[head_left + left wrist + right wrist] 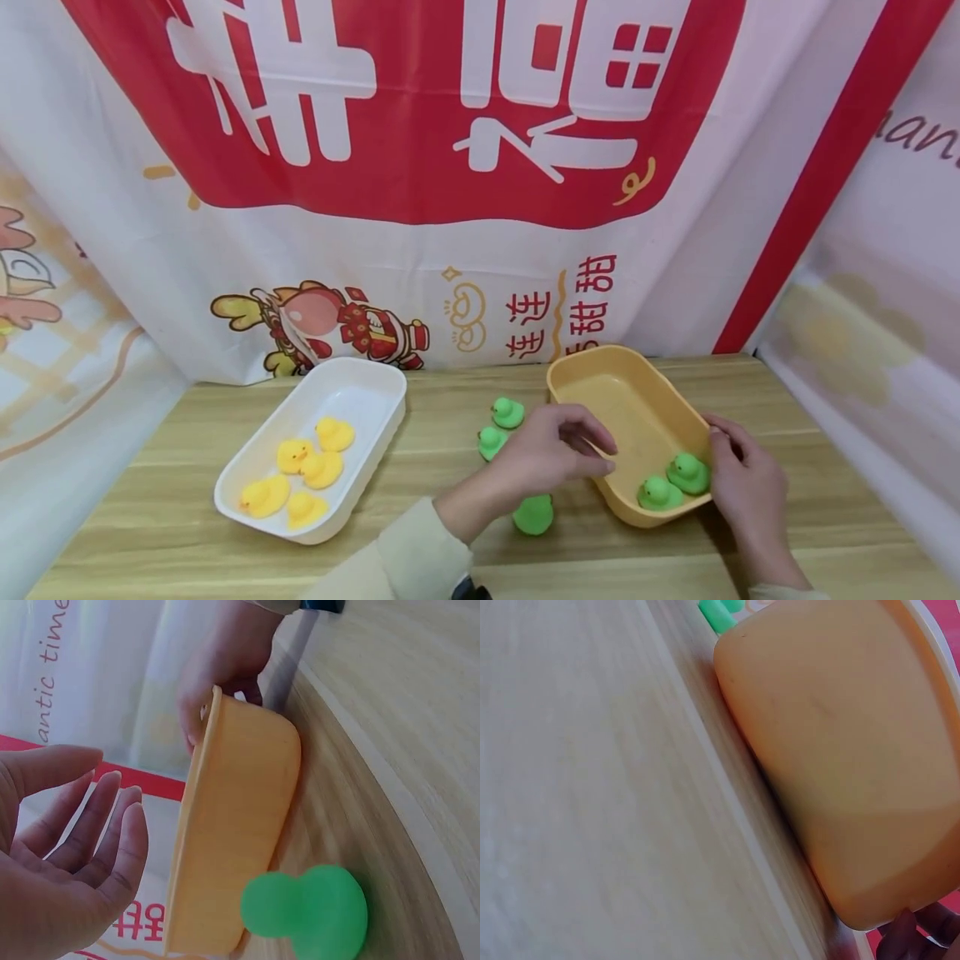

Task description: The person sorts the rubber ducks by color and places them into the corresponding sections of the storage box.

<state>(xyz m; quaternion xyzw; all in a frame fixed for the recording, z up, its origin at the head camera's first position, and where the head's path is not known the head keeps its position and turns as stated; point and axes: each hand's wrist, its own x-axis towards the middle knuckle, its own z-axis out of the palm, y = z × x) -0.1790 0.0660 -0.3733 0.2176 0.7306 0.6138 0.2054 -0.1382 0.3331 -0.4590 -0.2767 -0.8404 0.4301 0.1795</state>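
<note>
An orange plastic bin (622, 408) stands on the table, with two green toy ducks (660, 493) in its near right corner. My right hand (750, 483) grips the bin's right rim, thumb on top. Over the left rim hovers my left hand (551, 450), fingers loosely bent and nothing between thumb and fingers, as the left wrist view shows. On the table left of the bin lie two green ducks (507, 412) behind the left hand, and another green duck (533, 515) sits nearer, below its wrist.
At the left a white bin (397, 396) holds several yellow toy ducks (265, 496). A printed cloth (480, 250) hangs along the back edge of the wooden table (442, 417), and further cloth walls stand at both sides.
</note>
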